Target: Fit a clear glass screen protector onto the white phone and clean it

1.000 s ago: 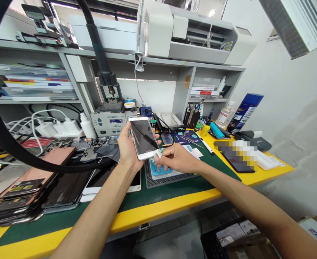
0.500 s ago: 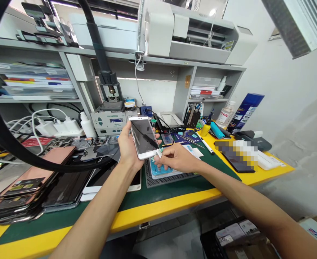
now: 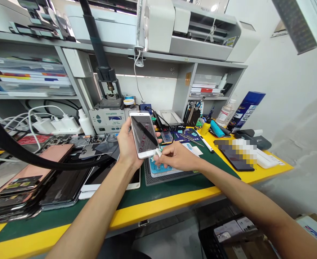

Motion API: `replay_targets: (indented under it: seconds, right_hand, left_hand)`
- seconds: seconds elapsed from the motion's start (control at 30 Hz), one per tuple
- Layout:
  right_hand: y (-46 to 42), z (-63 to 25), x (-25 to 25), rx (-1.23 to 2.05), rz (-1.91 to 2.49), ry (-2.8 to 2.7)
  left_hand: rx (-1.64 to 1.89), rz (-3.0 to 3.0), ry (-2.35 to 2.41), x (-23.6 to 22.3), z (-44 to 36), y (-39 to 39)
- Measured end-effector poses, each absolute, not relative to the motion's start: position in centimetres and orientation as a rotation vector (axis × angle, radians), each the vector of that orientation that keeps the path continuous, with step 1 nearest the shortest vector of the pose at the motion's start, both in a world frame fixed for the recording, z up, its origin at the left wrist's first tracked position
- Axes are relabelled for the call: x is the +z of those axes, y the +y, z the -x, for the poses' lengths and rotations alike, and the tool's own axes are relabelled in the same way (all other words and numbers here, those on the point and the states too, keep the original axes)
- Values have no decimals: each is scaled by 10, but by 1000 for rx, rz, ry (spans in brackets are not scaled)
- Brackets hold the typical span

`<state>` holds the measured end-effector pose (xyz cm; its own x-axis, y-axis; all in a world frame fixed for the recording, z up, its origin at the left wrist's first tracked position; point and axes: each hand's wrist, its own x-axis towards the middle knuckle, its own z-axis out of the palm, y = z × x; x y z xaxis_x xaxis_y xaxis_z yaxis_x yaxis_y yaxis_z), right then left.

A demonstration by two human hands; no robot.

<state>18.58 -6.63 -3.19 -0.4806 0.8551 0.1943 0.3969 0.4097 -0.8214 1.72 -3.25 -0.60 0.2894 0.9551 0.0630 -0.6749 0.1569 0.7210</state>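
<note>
A white-framed smartphone lies tilted, screen up, in my left hand, whose fingers wrap round its sides. Reddish marks and a dark diagonal band show on its dark screen. At the phone's lower right corner, my right hand pinches a small white piece with some green on it; its kind is unclear. Whether this piece touches the phone I cannot tell. Beneath my right hand, a blue and white flat item rests on a dark perforated mat.
Several phones and phone parts are piled at the left, under a black ring arm. Tweezers, a white pen and a dark phone lie at the right. Behind stand a grey control unit and bottles.
Reddish marks now show on the phone's screen, which was plain dark before. Both hands keep nearly the same place and hold. The head view has shifted slightly.
</note>
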Motion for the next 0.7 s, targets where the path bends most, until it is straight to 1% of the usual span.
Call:
replay_targets:
  seconds: [0.37,0.7]
  right_hand:
    - [-66,-187,-34,951,1070,-2087]
    - [-66,-188,-35,875,1101,-2130]
  left_hand:
    - [1211,-738,479,-6,-19,-31]
    - [1206,-749,463,-7,-20,-30]
